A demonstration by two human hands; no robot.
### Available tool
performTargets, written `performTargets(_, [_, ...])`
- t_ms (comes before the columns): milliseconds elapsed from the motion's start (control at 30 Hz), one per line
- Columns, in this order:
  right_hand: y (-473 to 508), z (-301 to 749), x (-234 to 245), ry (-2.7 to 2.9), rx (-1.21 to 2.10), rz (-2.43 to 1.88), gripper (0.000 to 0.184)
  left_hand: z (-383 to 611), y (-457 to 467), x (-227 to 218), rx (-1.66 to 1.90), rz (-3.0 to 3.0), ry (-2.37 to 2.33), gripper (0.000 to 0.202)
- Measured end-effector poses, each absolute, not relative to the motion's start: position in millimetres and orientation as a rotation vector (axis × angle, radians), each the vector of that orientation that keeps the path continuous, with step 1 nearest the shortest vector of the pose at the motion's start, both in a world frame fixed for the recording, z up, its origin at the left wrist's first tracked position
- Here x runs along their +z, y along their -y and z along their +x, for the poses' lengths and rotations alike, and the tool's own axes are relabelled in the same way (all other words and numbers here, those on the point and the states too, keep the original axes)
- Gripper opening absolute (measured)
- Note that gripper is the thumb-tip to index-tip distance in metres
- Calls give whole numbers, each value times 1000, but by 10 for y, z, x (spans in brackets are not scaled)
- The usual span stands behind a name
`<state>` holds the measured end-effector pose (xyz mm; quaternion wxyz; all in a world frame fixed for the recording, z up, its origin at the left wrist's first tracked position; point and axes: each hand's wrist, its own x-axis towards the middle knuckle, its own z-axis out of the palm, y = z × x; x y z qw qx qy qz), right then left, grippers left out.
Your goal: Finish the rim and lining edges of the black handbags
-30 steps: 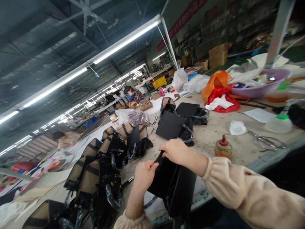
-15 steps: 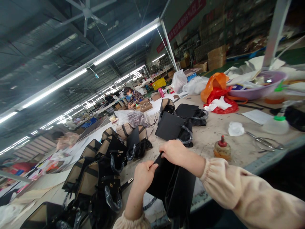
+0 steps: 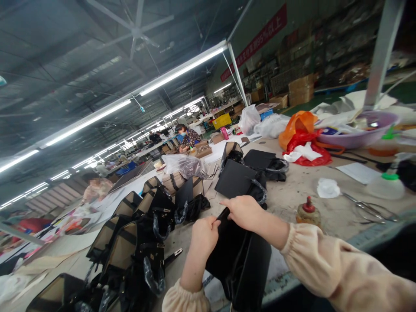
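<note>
A black handbag point(image 3: 238, 260) stands at the front edge of the table, partly below it. My left hand point(image 3: 204, 236) grips the near left end of its upper edge, thumb on top. Close by, my right hand point(image 3: 245, 212) is closed on the same edge, a little farther right. The fingertips behind the edge are hidden. Beyond my hands lies another black bag point(image 3: 235, 178) with a plastic-wrapped handle. To the left, several black bags with beige insides point(image 3: 121, 242) stand in rows, their handles wrapped in clear plastic.
Right of my hands stand a glue pot with a red knob point(image 3: 308, 211), scissors point(image 3: 367, 207) and a green-capped bottle point(image 3: 386, 184). Farther back are a red plastic bag point(image 3: 305, 149) and a purple basin point(image 3: 360, 134). A co-worker point(image 3: 188, 136) sits across the table; a black zip-pull strip point(image 3: 173, 256) lies left.
The view has shifted, so the whole scene sits slightly lower and to the right. Both hands keep their hold on the bag's edge, with little change in pose.
</note>
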<state>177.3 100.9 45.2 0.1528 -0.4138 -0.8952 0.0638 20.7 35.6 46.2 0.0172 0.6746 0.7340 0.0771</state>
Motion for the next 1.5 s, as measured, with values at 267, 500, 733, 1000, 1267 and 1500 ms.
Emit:
performTargets(267, [-1085, 1808, 402, 2531, 88, -1181, 19, 159, -357, 411, 305, 2109, -2250, 23])
performTargets(500, [-1087, 1800, 408, 2553, 98, -1194, 20, 179, -360, 436, 295, 2064, -2224, 24])
performTargets(733, [-1095, 1797, 403, 2541, 113, -1215, 21, 187, -360, 434, 340, 2071, -2188, 23])
performTargets(1000, [-1083, 1807, 439, 2524, 129, -1212, 20, 205, -366, 466, 234, 2123, -2229, 23])
performTargets(1267, [-1078, 1834, 433, 2533, 99, -1207, 17, 362, -590, 477, 152, 2253, -2229, 25])
performTargets(1500, [-1093, 1942, 415, 2509, 37, -1247, 15, 384, -641, 417, 83, 2243, -2282, 27])
